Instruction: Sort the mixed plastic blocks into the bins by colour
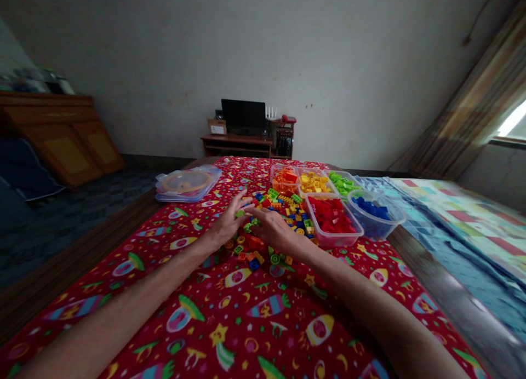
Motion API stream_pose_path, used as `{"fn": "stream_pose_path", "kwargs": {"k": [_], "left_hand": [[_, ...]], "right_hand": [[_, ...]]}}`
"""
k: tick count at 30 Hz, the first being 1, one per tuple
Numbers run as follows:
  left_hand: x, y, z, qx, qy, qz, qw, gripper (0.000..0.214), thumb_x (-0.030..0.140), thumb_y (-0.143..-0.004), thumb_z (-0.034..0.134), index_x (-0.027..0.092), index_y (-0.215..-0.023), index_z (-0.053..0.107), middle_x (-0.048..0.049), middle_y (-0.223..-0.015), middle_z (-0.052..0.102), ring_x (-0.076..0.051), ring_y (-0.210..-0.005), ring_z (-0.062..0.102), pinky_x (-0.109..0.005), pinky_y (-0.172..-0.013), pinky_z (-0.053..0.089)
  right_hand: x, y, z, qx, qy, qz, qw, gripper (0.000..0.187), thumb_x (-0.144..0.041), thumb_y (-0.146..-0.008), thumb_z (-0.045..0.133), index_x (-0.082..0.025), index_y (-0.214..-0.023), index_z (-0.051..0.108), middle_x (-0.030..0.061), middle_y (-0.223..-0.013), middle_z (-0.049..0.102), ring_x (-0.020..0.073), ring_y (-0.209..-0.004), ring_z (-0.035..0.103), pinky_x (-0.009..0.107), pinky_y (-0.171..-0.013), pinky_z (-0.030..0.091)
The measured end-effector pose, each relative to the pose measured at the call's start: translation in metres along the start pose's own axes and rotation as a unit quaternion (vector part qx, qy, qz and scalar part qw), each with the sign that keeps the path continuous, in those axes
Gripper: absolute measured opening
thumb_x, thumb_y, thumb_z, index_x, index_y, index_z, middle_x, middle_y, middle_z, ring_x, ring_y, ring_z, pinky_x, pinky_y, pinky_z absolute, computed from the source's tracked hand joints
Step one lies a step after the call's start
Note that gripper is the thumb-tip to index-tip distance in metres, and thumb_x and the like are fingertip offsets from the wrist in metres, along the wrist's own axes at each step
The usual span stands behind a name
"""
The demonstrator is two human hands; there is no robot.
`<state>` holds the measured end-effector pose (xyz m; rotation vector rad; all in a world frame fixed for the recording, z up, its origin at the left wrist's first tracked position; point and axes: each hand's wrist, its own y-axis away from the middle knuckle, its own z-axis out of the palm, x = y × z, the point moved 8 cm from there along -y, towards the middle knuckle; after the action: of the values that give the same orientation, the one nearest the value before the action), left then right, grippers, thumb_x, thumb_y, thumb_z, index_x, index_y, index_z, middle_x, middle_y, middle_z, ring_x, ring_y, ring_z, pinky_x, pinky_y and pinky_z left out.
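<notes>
A pile of mixed toy building blocks (257, 245) in red, blue, green, yellow and orange lies on the red patterned cloth (263, 329). At the pile's left side is my left hand (229, 221), open, its fingers stretched out and slightly apart. My right hand (274, 228) reaches over the middle of the pile, its extended fingers pointing left, close to my left fingertips. It looks open, and I make out no block held in either hand. Green blocks show around the fingers, and the right hand covers part of the pile.
Right of the pile stand tubs of sorted blocks: orange (283, 176), yellow (314, 182), green (344, 183), red (332, 217) and a round blue one (373, 212). Stacked clear lids (187, 183) lie at left. A bed (464, 225) adjoins the table's right side.
</notes>
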<state>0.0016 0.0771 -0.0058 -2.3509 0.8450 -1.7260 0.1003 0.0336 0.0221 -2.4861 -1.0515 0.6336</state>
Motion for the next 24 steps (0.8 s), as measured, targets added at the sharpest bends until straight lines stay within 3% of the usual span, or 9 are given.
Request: {"fn": "stream_pose_path", "kwargs": {"k": [3,6,10,13,15,18,21,24], "left_hand": [[0.008,0.007,0.016,-0.028,0.037,-0.018,0.999,0.079,0.031,-0.087,0.045,0.027,-0.148,-0.004,-0.0190,-0.148,0.034,-0.027,-0.127,0.047,-0.045,-0.095,0.046],[0.012,0.009,0.020,-0.029,0.029,-0.023,0.999,0.079,0.026,-0.086,0.043,0.027,-0.148,-0.006,-0.0189,-0.147,0.036,-0.027,-0.127,0.047,-0.047,-0.096,0.046],[0.023,0.002,0.004,0.010,-0.041,0.044,0.998,0.063,0.026,-0.087,0.044,0.023,-0.145,0.021,-0.0138,-0.141,0.044,-0.024,-0.130,0.043,-0.044,-0.105,0.039],[0.021,0.000,-0.011,0.042,-0.175,0.082,0.980,0.042,0.028,-0.087,0.041,0.019,-0.127,0.049,-0.0107,-0.129,0.053,-0.023,-0.121,0.049,-0.042,-0.102,0.043],[0.010,-0.001,-0.020,0.048,-0.263,0.072,0.961,0.037,0.030,-0.086,0.040,0.019,-0.117,0.057,-0.0102,-0.117,0.058,-0.024,-0.112,0.054,-0.041,-0.097,0.047],[-0.016,-0.003,-0.026,0.014,-0.329,0.023,0.944,0.039,0.036,-0.085,0.041,0.017,-0.114,0.058,-0.0099,-0.107,0.062,-0.025,-0.103,0.059,-0.040,-0.091,0.049],[-0.034,-0.003,-0.026,-0.052,-0.331,-0.019,0.942,0.049,0.045,-0.083,0.045,0.015,-0.121,0.055,-0.0120,-0.106,0.064,-0.027,-0.098,0.062,-0.040,-0.084,0.052],[-0.036,-0.001,-0.022,-0.107,-0.310,-0.040,0.944,0.063,0.052,-0.078,0.052,0.014,-0.128,0.049,-0.0152,-0.115,0.063,-0.029,-0.100,0.063,-0.040,-0.085,0.052]], "right_hand": [[-0.005,0.000,0.002,0.004,-0.036,-0.022,0.999,0.023,-0.013,-0.084,0.052,-0.014,-0.107,0.056,0.0105,-0.098,0.062,0.0145,-0.083,0.055,0.023,-0.069,0.039],[-0.004,-0.001,-0.001,-0.006,-0.048,-0.014,0.999,0.014,-0.010,-0.086,0.047,-0.014,-0.093,0.058,0.0065,-0.087,0.062,0.0119,-0.073,0.051,0.021,-0.065,0.036],[0.009,-0.002,-0.011,-0.003,-0.021,0.035,0.999,0.010,-0.011,-0.083,0.050,-0.013,-0.084,0.059,0.0027,-0.072,0.059,0.0100,-0.063,0.044,0.021,-0.060,0.031],[0.023,-0.001,-0.024,-0.003,-0.005,0.075,0.997,0.009,-0.012,-0.080,0.053,-0.013,-0.079,0.062,0.0001,-0.063,0.055,0.0090,-0.058,0.040,0.021,-0.056,0.027],[0.037,0.000,-0.041,0.011,0.004,0.105,0.994,0.011,-0.013,-0.079,0.053,-0.012,-0.075,0.063,-0.0004,-0.061,0.054,0.0084,-0.056,0.039,0.021,-0.055,0.026],[0.068,0.005,-0.082,0.067,0.053,0.160,0.983,0.014,-0.016,-0.079,0.053,-0.011,-0.074,0.066,0.0010,-0.062,0.057,0.0083,-0.056,0.042,0.022,-0.056,0.027],[0.113,0.015,-0.131,0.107,0.145,0.230,0.956,0.017,-0.015,-0.077,0.052,-0.011,-0.072,0.068,0.0037,-0.063,0.061,0.0094,-0.056,0.046,0.023,-0.056,0.028],[0.165,0.029,-0.172,0.113,0.214,0.316,0.917,0.021,-0.011,-0.078,0.049,-0.008,-0.077,0.070,0.0086,-0.067,0.065,0.0123,-0.059,0.052,0.025,-0.058,0.032]]}}
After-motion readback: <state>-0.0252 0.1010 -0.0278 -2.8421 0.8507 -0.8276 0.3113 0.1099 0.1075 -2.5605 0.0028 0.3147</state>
